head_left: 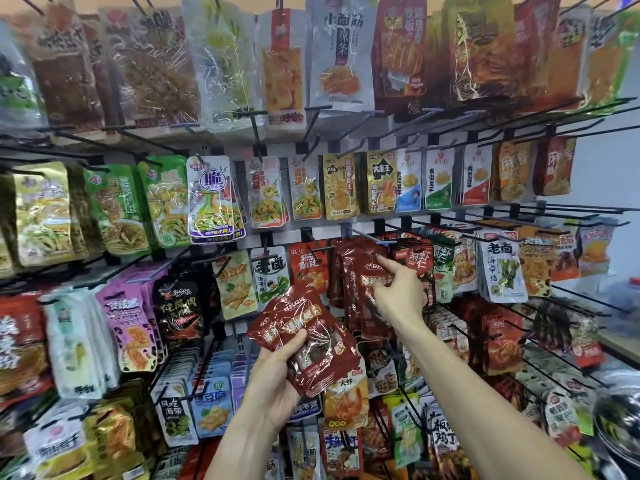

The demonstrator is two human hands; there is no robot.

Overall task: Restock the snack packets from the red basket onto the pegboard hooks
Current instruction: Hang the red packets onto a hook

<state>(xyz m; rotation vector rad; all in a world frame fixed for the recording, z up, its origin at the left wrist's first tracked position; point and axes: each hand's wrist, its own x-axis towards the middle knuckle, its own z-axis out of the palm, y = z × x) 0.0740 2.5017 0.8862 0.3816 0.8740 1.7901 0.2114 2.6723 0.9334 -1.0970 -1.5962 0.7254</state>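
Snack packets (308, 336), dark red with gold print too creased to read, sit fanned in a stack in the left hand (277, 382), its thumb curled over their lower front and its fingers behind them. They are held low in front of the pegboard (277, 150), just left of the hook (369, 236) that carries matching red packets (360, 289). The right hand (398, 289) is on those hanging packets, forefinger stretched up toward the hook and thumb pinching the front one. To the left hangs a white and purple pack (211, 199) marked 脆. Above it, a grey pack (341, 46) reads 小面筋 辣条. To the right, a pale pack (502, 268) reads 老卤 海带结.
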